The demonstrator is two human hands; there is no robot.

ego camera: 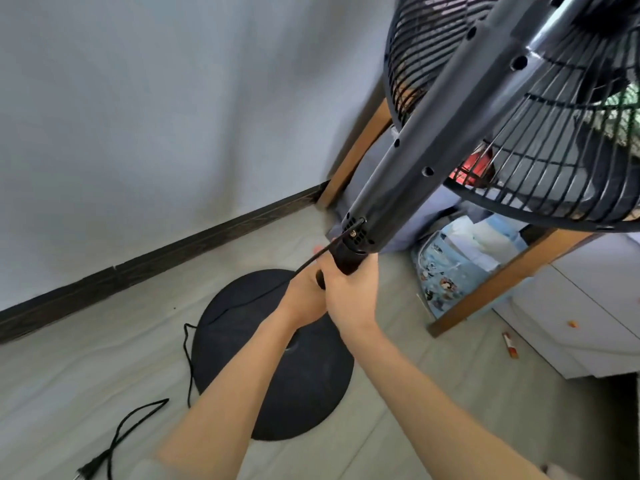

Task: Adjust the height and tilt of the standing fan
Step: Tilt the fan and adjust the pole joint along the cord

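Note:
A black standing fan rises from a round base (304, 403) on the floor. Its thick upper column (436, 126) runs up to the right toward the wire cage (554, 133) at the top right. My right hand (349, 299) grips the black height collar (346, 259) just under the column. My left hand (306, 292) is curled round the pole just below, partly hidden behind the right hand; a small black knob (320, 278) shows between them. The lower pole is hidden by my arms.
The fan's black cord (188, 368) trails over the floor to an unplugged plug (86, 471) at the lower left. A wooden-framed rack (498, 282) with bags stands close behind the fan. White drawers (588, 320) are at the right; a wall is at the left.

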